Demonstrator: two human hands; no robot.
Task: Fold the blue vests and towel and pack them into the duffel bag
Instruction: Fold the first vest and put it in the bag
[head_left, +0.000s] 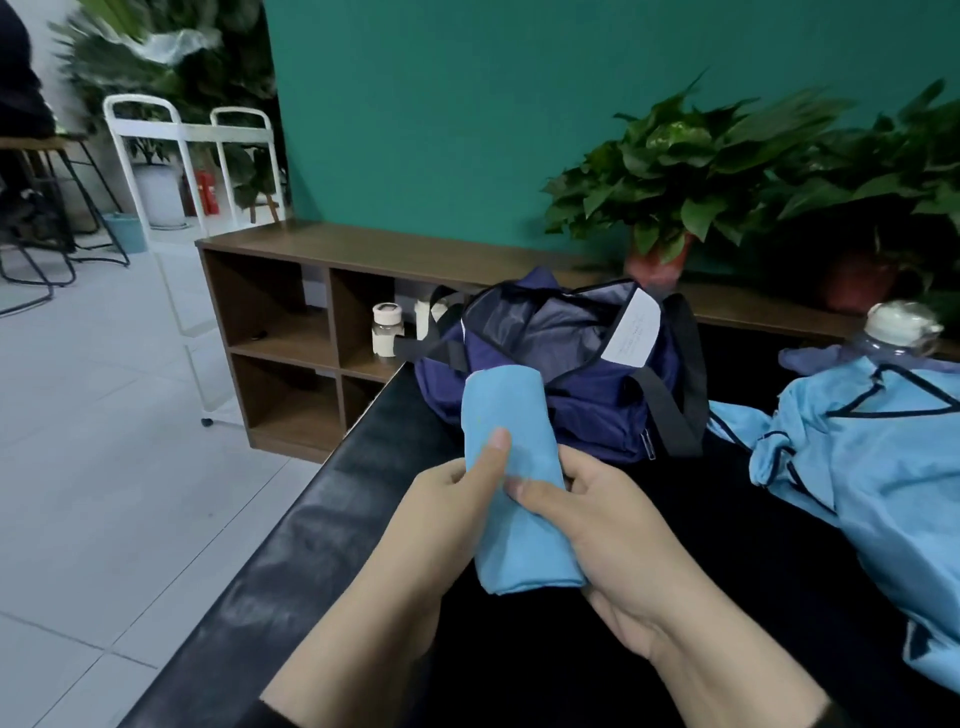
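A rolled light-blue cloth (511, 415) is held up over the black table (291, 551), just in front of the navy duffel bag (587, 410). My left hand (441, 512) grips the roll from the left, thumb lying on its top. My right hand (608, 525) grips it from the right, fingers curled across the front. The bag stands unzipped, its grey lining and a white label showing. Light-blue vests with dark trim (872, 467) lie crumpled on the table to the right.
A clear bottle with a white cap (896, 332) stands behind the vests. A low wooden shelf unit (291, 322) runs along the green wall, with potted plants (670, 171) on top. White tiled floor (104, 415) lies to the left.
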